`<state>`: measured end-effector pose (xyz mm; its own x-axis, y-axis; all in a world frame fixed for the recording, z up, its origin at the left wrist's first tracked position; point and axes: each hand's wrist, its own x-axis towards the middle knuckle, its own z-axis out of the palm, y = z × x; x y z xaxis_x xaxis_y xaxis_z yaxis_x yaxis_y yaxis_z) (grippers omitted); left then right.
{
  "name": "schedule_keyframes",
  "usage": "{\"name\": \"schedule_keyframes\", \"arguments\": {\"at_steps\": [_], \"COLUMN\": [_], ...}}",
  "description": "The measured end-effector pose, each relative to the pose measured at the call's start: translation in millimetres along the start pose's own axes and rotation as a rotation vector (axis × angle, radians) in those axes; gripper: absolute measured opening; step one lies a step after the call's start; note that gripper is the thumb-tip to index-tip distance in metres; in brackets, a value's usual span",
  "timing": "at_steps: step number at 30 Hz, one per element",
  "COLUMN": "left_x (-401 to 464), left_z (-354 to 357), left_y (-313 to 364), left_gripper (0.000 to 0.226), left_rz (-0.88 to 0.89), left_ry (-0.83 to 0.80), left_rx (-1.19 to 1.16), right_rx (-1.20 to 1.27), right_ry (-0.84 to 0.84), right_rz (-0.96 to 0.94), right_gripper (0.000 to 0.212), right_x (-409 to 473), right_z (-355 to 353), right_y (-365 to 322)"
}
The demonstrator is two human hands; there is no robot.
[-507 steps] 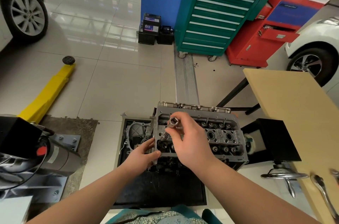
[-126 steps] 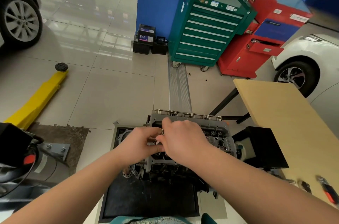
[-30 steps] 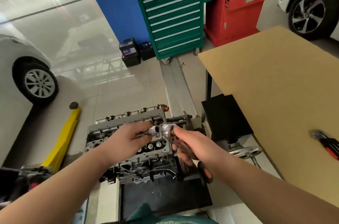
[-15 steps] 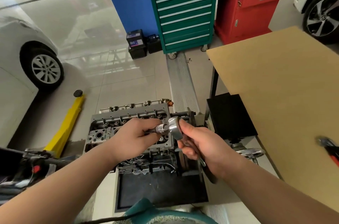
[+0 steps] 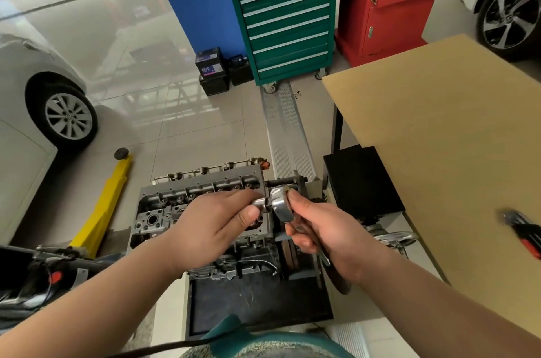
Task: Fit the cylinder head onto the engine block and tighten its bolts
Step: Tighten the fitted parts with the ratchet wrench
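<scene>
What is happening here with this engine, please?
A person is getting a ratchet ready above the engine. The right hand grips its handle, and the left hand pinches the socket at its head. The cylinder head sits on the engine block, and no tool touches its bolts.

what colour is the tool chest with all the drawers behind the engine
Green, with pale silver drawer handles: the tool chest shows clearly in the head view.
</scene>
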<state>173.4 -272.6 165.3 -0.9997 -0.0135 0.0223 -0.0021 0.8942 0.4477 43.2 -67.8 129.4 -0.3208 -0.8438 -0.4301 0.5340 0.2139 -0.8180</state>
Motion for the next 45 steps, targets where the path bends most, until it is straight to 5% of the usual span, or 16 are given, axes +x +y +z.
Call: {"name": "schedule_keyframes", "arguments": {"at_steps": [10,15,19,23,27,34,45], "left_x": [8,13,3,-38,-91,-128,-143], "left_z": [-4,-1,2,21,63,125,145], "left_y": [1,-5,-26,-91,-146,-180,-200], "left_gripper": [0.042,0.031,0.030,0.030,0.071,0.081,0.085], "left_rz": [-0.074,-0.215,-0.259,-0.564,-0.766,-0.661,-0.522], "left_ry": [-0.081,-0.078,0.066,0.286,-0.001,-0.265,-0.159], "left_rx": [-0.197,-0.422,-0.712,-0.227,0.129,0.283,0.275], "right_rx": [-0.031,-0.301,-0.562,-0.839,-1.046,-1.288,-1.533], "right_ry": [-0.054,0.098,0.258,0.340,0.398,0.428,0.559], "right_rz": [0.000,-0.273,-0.318,-0.360,-0.404,-0.404,-0.251], "right_gripper": [0.073,0.044,0.030,0.028,0.035,0.041,0.039], "right_x": [0,12,29,39,50,73,87], "right_z": [6,27,35,33,41,63,101], "right_y": [2,-5,-12,-15,-11,-1,1]}}
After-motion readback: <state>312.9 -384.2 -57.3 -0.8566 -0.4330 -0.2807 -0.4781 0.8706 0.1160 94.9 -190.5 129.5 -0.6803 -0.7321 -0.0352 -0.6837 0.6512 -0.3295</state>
